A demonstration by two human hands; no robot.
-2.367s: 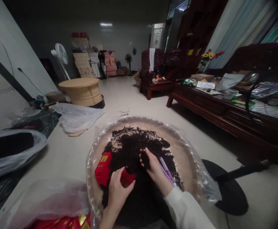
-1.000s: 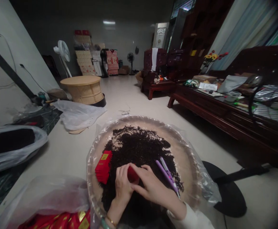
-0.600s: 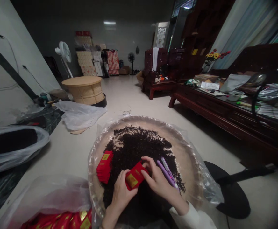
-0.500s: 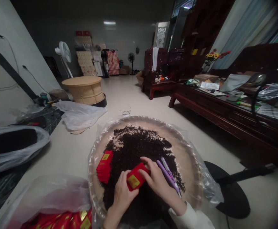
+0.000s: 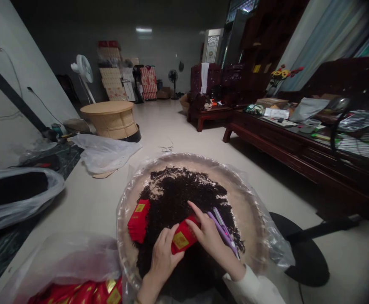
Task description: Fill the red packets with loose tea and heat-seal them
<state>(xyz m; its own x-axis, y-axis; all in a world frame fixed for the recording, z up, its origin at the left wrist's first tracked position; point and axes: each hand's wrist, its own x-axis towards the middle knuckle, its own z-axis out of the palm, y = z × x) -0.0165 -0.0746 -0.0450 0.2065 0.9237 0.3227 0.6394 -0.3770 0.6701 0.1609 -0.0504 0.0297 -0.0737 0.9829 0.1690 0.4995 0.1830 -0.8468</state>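
Observation:
Between my two hands is a red packet (image 5: 181, 241) with a gold square label, tilted above a heap of dark, dry leaf-like strands (image 5: 184, 190). My left hand (image 5: 162, 255) grips its left end, thumb along the lower edge. My right hand (image 5: 208, 232) holds the other end with the thumb on top, and its index finger points out straight. The strands lie in a wide round tray (image 5: 250, 211) lined with clear plastic. A stack of similar red packets (image 5: 139, 220) rests at the tray's left side. A purple tong-like tool (image 5: 222, 232) lies right of my right hand.
At lower left a clear plastic bag (image 5: 76, 253) holds many shiny red packets. Another bag (image 5: 56, 185) of dark material is further left. A black round stand base (image 5: 311, 257) is at right, below a long wooden table (image 5: 282, 147). A wicker drum-shaped table (image 5: 110, 120) stands beyond.
The packet has turned slightly and shifted a little to the right in my hands. My right index finger has straightened and lifted away from it. The camera view has drifted slightly.

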